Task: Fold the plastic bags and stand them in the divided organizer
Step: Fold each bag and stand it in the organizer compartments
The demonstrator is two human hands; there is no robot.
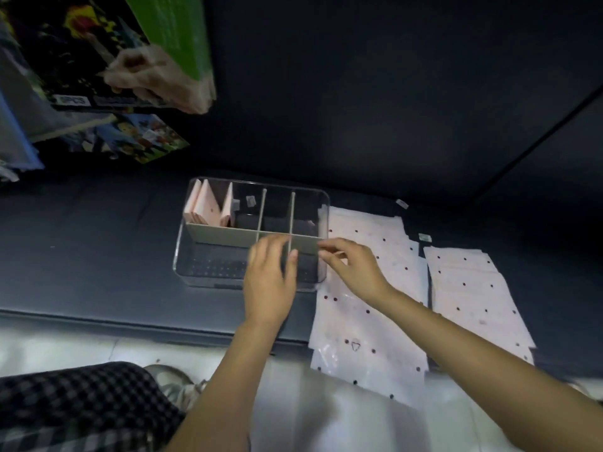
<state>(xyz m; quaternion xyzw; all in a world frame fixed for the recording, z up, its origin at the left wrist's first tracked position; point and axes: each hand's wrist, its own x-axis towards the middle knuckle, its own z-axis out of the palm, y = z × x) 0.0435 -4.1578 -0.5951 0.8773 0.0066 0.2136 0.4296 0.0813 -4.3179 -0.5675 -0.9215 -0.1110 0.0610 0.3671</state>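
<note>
We see the clear organizer on the dark counter, folded pink bags standing in its far-left compartment. Our left hand pinches a thin divider; our right hand pinches the organizer's right rim. Flat dotted bags lie just beside it.

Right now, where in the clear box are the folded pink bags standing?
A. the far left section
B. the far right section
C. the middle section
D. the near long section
A: the folded pink bags stand upright in the far left section of the clear organizer, while its other sections show no folded bags.
</note>
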